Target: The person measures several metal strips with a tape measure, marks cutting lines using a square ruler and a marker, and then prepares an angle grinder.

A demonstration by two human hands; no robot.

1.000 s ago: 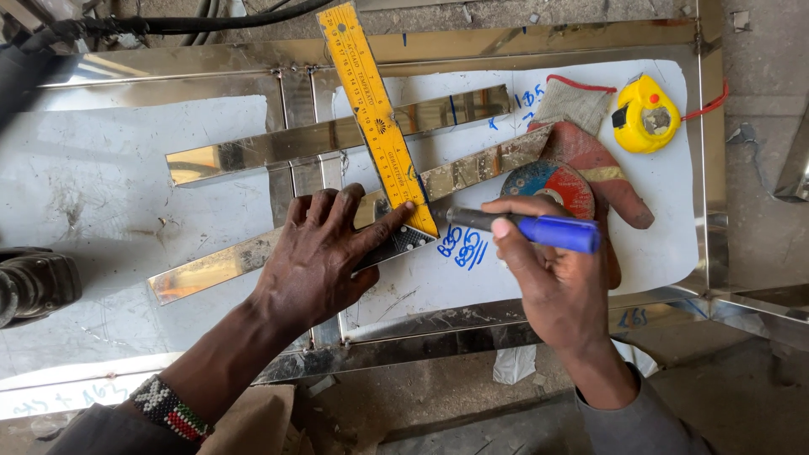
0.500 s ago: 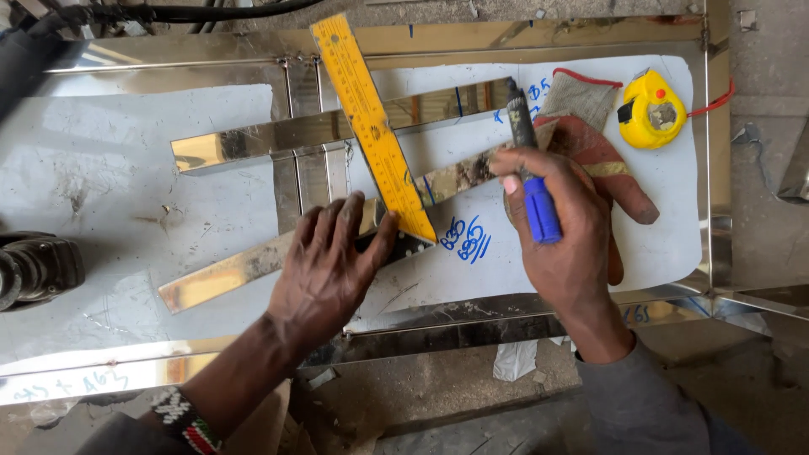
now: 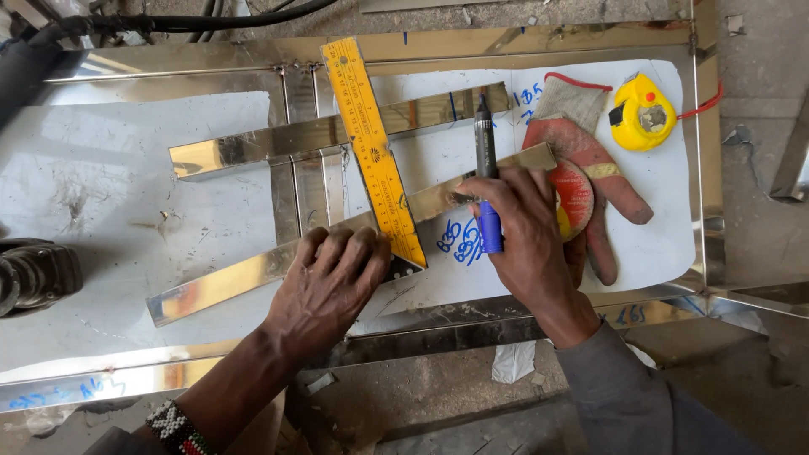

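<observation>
My right hand (image 3: 527, 232) has turned the blue marker (image 3: 486, 181) so it points away. My left hand (image 3: 333, 282) presses flat, fingers spread, pinning the yellow square (image 3: 375, 152) on the shiny strip (image 3: 244, 274). Right fingers wrap the marker, tip above the strip.

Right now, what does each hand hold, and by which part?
The right hand grips a marker by its blue lower barrel. The left hand holds nothing; it presses flat on the yellow square's lower end.

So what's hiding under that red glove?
A round red-and-yellow grinding disc pokes out from under the red glove, beside the right hand. Below them lies the white tabletop. The rest of the disc is covered by glove and hand.
</observation>
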